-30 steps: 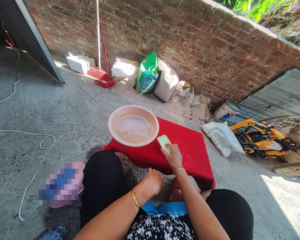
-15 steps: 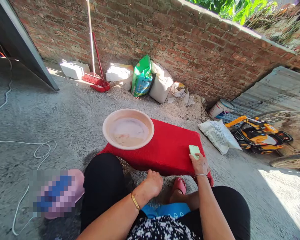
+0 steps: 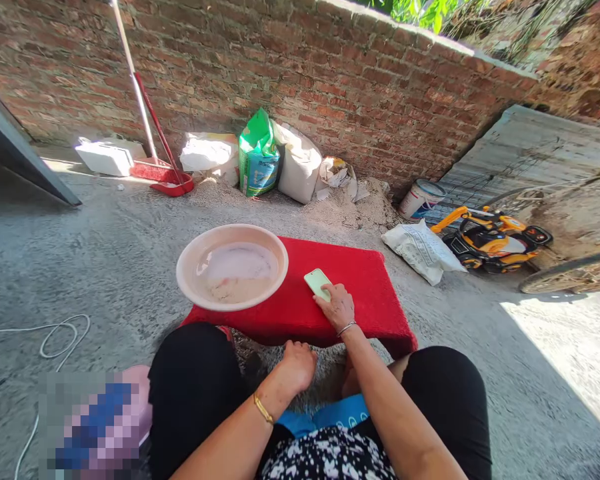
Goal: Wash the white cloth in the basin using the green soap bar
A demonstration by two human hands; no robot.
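My right hand grips a flat, pale green block with rounded corners and presses it against red cloth. What kind of thing the block is, and its underside, I cannot make out. The red cloth covers a low bench and hangs over its front edge. My left hand, its fingers curled in, is near that front edge with nothing visible in it. At the left end of the bench stands a wide, pale pink basin of cloudy water.
Beside my left knee is a pink tub, partly blurred out. A white cable loops over the concrete. Sacks, a broom and red dustpan line the brick wall. An orange toy digger stands at the right.
My right hand has slid left along the red cloth with the pale green block, from the right end towards the middle. My left hand stays curled by the front edge. The view has turned slightly.
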